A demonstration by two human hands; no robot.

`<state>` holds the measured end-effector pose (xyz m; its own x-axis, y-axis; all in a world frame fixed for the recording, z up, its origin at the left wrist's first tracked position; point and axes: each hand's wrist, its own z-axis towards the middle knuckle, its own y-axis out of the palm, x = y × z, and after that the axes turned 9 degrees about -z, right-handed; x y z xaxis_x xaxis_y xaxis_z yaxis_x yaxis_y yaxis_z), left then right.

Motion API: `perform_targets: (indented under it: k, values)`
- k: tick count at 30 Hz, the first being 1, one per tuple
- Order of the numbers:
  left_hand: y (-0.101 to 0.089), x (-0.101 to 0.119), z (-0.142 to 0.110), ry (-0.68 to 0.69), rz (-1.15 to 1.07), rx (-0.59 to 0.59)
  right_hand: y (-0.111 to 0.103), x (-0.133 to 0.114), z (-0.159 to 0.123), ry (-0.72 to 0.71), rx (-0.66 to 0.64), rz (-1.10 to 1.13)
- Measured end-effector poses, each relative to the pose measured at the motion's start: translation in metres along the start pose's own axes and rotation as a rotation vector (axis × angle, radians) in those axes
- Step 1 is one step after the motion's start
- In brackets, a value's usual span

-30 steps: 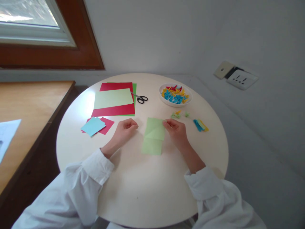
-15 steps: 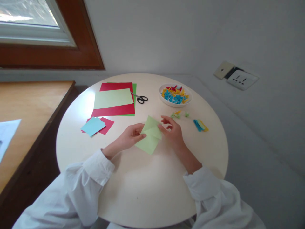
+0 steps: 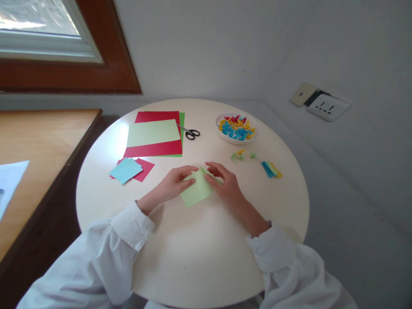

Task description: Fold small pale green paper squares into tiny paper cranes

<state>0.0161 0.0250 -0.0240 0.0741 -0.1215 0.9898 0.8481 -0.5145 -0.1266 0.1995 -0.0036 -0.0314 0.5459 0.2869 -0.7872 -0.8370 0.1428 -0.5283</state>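
A light green square of paper (image 3: 195,192) with crease lines is held between both hands above the white round table (image 3: 199,253). My left hand (image 3: 176,182) pinches its left edge, thumb on top. At its upper right, my right hand (image 3: 225,184) grips the paper between thumb and fingers, and the top part there bends over. The fingertips behind the sheet are partly hidden. Left of my left hand lie light blue paper squares (image 3: 125,170) on red paper squares (image 3: 147,168).
Red sheets (image 3: 151,149) lie under a pale green sheet (image 3: 153,132), with black-handled scissors (image 3: 192,134) beside them. A white bowl (image 3: 230,140) holds small folded paper pieces. Small green and yellow folded pieces (image 3: 238,155) and a stack of coloured strips (image 3: 271,169) lie at right.
My right hand has moved left and slightly down, toward my left hand. The paper's top corner, which stood up before, is now bent over, and the sheet looks lower and smaller.
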Motion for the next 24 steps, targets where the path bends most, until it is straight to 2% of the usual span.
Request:
perform_targets:
  k: [5,10,15,17,21,24]
  values:
    - [-0.016,0.006,-0.002,-0.04,0.11,0.025,-0.007,0.01,0.008,0.148,0.16,-0.099]
    - [-0.03,0.001,-0.002,-0.025,0.379,0.094,-0.013,0.027,0.014,0.239,0.115,-0.201]
    - [-0.024,-0.008,-0.002,0.096,0.881,0.165,-0.013,0.029,0.013,0.27,0.024,-0.442]
    - [-0.018,-0.01,-0.001,0.177,0.996,0.118,-0.013,0.027,0.013,0.284,-0.013,-0.508]
    - [-0.011,-0.017,0.001,0.36,1.04,-0.116,-0.013,0.023,0.014,0.306,-0.066,-0.593]
    - [-0.01,-0.024,0.004,0.411,1.055,-0.199,-0.014,0.022,0.014,0.282,-0.07,-0.654]
